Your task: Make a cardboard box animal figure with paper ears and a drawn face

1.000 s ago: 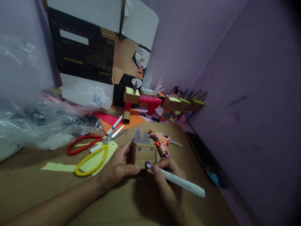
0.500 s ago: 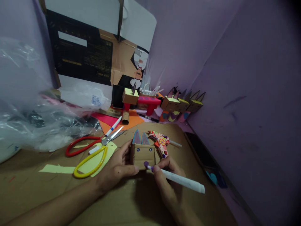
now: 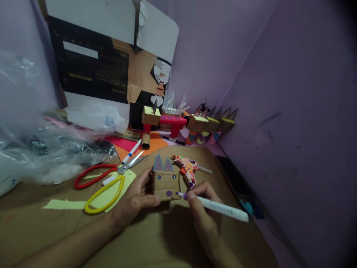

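Note:
A small cardboard box head [image 3: 167,185] has two blue-edged purple ears, two dark eyes and a round purple spot low on its front. My left hand [image 3: 138,201] holds it by its left side, the thumb along the lower edge. In my right hand [image 3: 205,208] is a white marker [image 3: 223,209], pinched near its purple tip. That tip is just right of the purple spot, near the box's right edge; whether it touches is unclear. Behind the box lies a patterned glue gun [image 3: 189,169] with a clear stick in its back.
Scissors [image 3: 120,169] with red and yellow handles lie left on yellow paper. Clear plastic bags [image 3: 55,149] fill the far left. Several similar cardboard heads [image 3: 198,123] stand at the back. A dark phone [image 3: 232,175] lies along the right wall.
The marker tip has moved off the purple spot to its right, leaving the whole spot visible. My left hand still holds the box. The whole view has shifted slightly.

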